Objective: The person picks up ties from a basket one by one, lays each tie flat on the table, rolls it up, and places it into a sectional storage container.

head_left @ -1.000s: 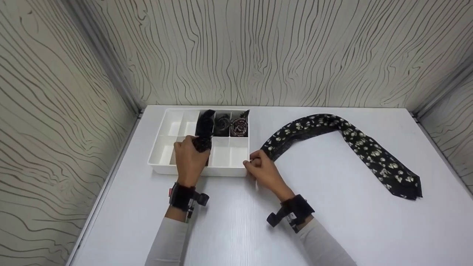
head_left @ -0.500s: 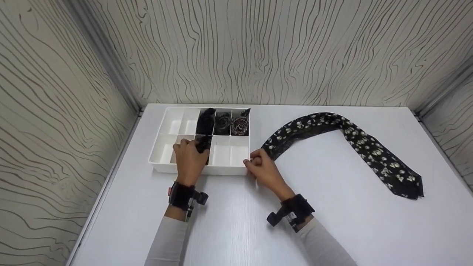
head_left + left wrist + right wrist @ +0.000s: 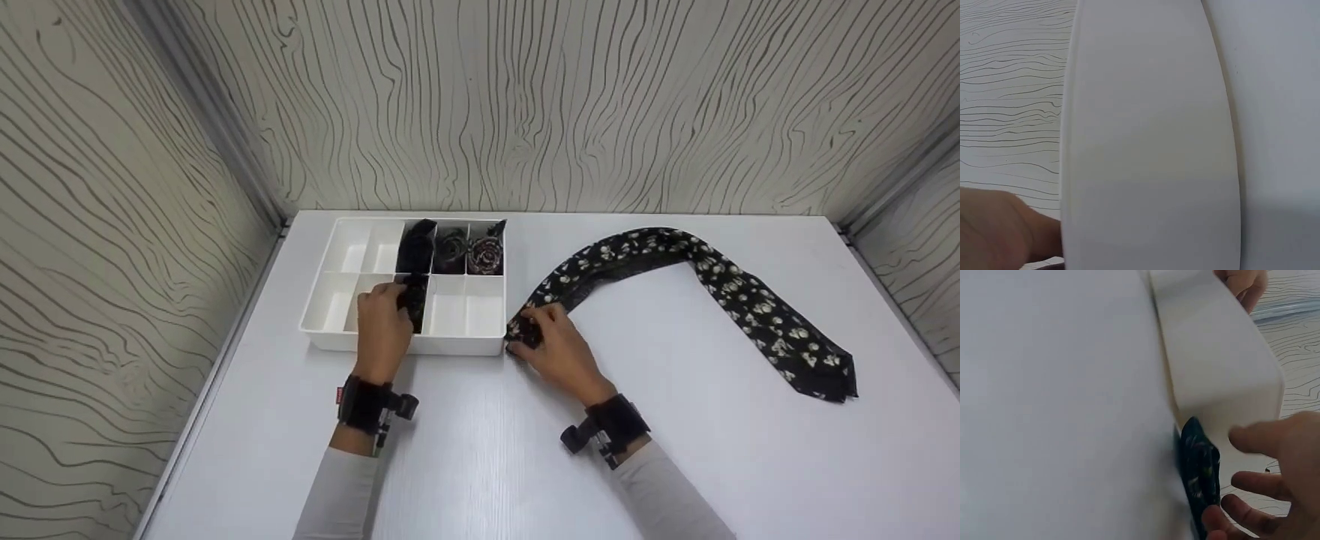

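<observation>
A white divided tray (image 3: 457,346) stands on the table. My left hand (image 3: 384,330) reaches into its front row, fingers curled at the left side of a dark rolled necktie (image 3: 414,304) in the middle compartment. At the tray's right front corner my right hand (image 3: 562,356) lies around the narrow end of a black necktie with pale flowers (image 3: 611,255). In the right wrist view, that folded end (image 3: 1199,467) stands against the tray corner, with thumb and fingers (image 3: 1261,439) spread apart beside it. The left wrist view shows mostly the tray's front wall (image 3: 1151,135).
Behind the left hand, a black rolled necktie (image 3: 416,247), a grey one (image 3: 451,251) and a reddish patterned one (image 3: 486,256) fill back-row compartments. The flowered necktie arcs across the table's right side to its wide tip (image 3: 825,371). A wood-patterned wall (image 3: 525,112) rises behind.
The dark rolled necktie has settled lower into its compartment as my left hand shifted slightly. My right hand has moved a little right, its fingers spreading, and more of the flowered necktie's narrow end shows.
</observation>
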Available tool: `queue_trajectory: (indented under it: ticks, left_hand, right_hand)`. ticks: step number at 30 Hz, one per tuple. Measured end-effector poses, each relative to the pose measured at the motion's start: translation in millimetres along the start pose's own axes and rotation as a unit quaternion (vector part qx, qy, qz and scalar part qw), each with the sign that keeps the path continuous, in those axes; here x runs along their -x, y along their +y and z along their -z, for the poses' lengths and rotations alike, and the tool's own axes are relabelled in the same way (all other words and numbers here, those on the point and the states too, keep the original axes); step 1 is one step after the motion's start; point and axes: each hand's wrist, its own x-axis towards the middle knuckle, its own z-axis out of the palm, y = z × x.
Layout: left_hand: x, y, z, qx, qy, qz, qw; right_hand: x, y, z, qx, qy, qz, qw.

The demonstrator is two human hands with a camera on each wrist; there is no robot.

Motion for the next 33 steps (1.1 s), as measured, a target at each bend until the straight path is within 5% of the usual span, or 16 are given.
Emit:
queue_trajectory:
  ticks: [4, 10, 16, 19, 21, 24, 27, 30, 33]
  left_hand:
    - [2.3, -1.8, 3.4, 0.013, 0.007, 0.03, 0.9994]
    - [1.2, -6.6, 5.6, 0.002, 0.002, 0.038, 0.9993]
    - [18.9, 14.2, 4.4, 0.006, 0.042, -0.011, 0.999]
    - [39.8, 38.5, -0.9, 0.065, -0.002, -0.049, 0.9967]
    - [55.6, 52.7, -9.4, 0.132, -0.077, -0.05, 0.987]
    - [75.9, 65.4, -26.6, 0.241, -0.204, 0.0, 0.949]
    - [88.5, 68.8, -40.7, 0.285, -0.266, 0.036, 0.9202]
    - [94.1, 68.6, -45.9, 0.284, -0.281, 0.019, 0.9163]
    - [96.3, 66.0, -42.4, 0.282, -0.315, -0.016, 0.906]
  right_hand:
    - [3, 3, 0, 0.045, -0.018, 0.006, 0.999]
    - [5, 3, 4, 0.023, 0.03, 0.007, 0.999]
    - [10, 4, 11, -0.032, 0.09, 0.004, 0.995]
    - [20, -1, 17, -0.06, 0.105, 0.033, 0.992]
    - [28, -3, 20, -0.073, 0.108, 0.075, 0.989]
    - [42, -3, 21, -0.094, 0.088, 0.172, 0.977]
    - [53, 1, 18, -0.1, 0.051, 0.274, 0.955]
    - [60, 5, 18, -0.087, 0.032, 0.301, 0.949]
    - [61, 11, 23, -0.064, 0.046, 0.257, 0.963]
